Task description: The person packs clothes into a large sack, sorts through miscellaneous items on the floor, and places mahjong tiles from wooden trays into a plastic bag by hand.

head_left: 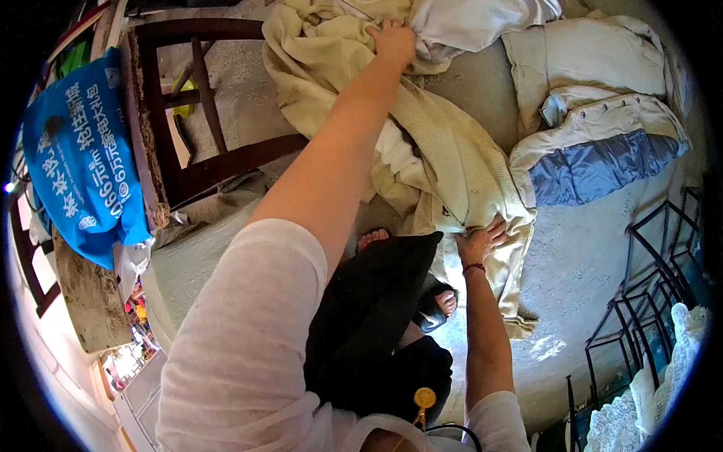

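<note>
A yellowish-beige jacket point(452, 154) with a ribbed-looking surface and a gathered cuff lies spread across the floor in front of me. My left hand point(393, 41) reaches far forward, its fingers closed on the jacket's upper part beside a white satin-like cloth point(482, 22). Closer to my feet, my right hand point(482, 239) grips the jacket's lower part, fingers bent over the fabric. Part of a pale lining point(395, 151) shows along the jacket's open edge. Folds hide some of the fingertips.
A cream padded coat point(595, 56) and a garment with blue lining point(606, 169) lie at right. A dark wooden chair frame point(218, 166) and a blue printed bag point(83, 162) are at left. Black metal racks point(640, 301) and white lace point(640, 407) stand at lower right.
</note>
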